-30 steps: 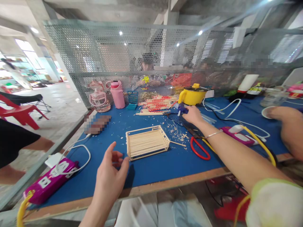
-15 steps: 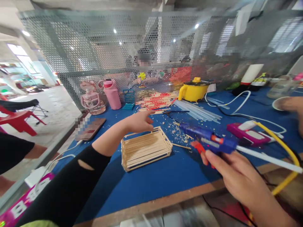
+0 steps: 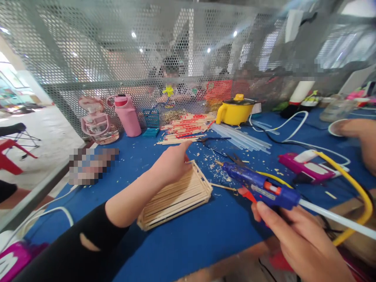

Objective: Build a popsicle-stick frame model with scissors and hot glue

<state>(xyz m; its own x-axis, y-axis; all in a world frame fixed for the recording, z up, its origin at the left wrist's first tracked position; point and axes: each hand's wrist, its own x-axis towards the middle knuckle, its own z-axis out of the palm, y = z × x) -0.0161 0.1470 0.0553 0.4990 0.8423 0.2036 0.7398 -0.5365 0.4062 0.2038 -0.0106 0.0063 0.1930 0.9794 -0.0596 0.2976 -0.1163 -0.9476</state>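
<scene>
A blue hot glue gun (image 3: 261, 186) with a red trigger is in my right hand (image 3: 305, 231), its tip pointing left and a long glue stick running out of its back. My left hand (image 3: 172, 162) reaches over a small tray made of wooden sticks (image 3: 176, 197), index finger stretched forward near a pile of red-tipped wooden sticks (image 3: 188, 127). Nothing shows in that hand; its other fingers are partly hidden. One loose stick (image 3: 223, 187) lies against the tray's right corner.
Behind the tray stand a pink bottle (image 3: 129, 117), a clear bottle (image 3: 101, 125) and a yellow pot (image 3: 237, 111). Clear glue sticks (image 3: 242, 137), pliers (image 3: 235, 159) and a purple power strip (image 3: 305, 166) lie about. Another person's hand (image 3: 358, 133) is at right, by a bowl.
The view has shifted, so the tray sits lower and more to the left. My left hand has come closer over the tray's far edge. The glue gun stays in my right hand.
</scene>
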